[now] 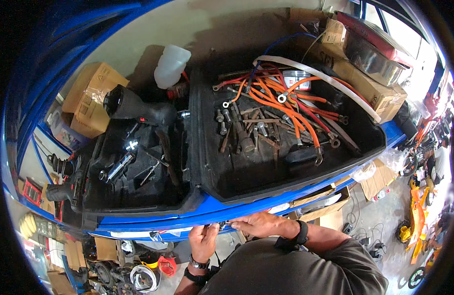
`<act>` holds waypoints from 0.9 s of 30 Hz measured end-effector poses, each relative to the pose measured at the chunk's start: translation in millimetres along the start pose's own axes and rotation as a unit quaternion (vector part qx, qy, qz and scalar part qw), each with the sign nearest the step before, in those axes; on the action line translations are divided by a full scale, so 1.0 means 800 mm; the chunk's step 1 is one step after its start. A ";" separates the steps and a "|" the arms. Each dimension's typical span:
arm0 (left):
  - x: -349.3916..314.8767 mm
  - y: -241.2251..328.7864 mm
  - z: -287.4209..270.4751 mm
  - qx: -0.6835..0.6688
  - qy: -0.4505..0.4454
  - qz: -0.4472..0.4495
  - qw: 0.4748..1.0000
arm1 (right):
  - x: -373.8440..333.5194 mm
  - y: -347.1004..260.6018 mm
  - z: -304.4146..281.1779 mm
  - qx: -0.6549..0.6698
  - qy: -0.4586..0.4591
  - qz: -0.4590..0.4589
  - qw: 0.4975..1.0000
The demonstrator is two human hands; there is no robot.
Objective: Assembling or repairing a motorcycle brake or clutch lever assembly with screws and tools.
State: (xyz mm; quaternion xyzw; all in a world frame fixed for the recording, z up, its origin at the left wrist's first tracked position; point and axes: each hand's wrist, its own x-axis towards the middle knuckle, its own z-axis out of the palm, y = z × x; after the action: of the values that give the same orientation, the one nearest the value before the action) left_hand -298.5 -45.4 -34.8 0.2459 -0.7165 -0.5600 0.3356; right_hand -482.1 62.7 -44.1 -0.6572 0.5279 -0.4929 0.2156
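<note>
My left hand (pixel 203 242) and my right hand (pixel 262 225) meet in front of the blue shelf edge (pixel 227 220). Both are closed, fingertips pinched around a small dark and metallic piece (pixel 222 225) whose kind I cannot make out. Beyond them lies an open black tool case (pixel 214 191). Its right half holds orange cables (pixel 273 98) with ring lugs, several sockets (pixel 223 129) and rusty bits (pixel 260 121). In the left half lie a ratchet (pixel 118 167) and a black cordless power tool (pixel 138 108).
Behind the case stand a translucent plastic bottle (pixel 171 66) and a cardboard box (pixel 95 96). At the back right, a metal pot (pixel 372 56) rests on a long carton (pixel 367 81). Another power tool (pixel 67 189) is at the left. A red funnel-like item (pixel 167 266) and coiled white cable (pixel 144 279) lie below.
</note>
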 end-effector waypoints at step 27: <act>-0.015 0.002 -0.004 -0.053 0.009 -0.018 0.998 | -0.007 -0.027 -0.002 0.058 -0.038 0.145 0.987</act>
State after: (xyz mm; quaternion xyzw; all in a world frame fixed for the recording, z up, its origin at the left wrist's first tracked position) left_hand -288.1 -38.4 -35.2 0.2454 -0.6780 -0.6011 0.3447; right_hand -472.5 75.6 -28.3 -0.5785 0.5794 -0.4607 0.3426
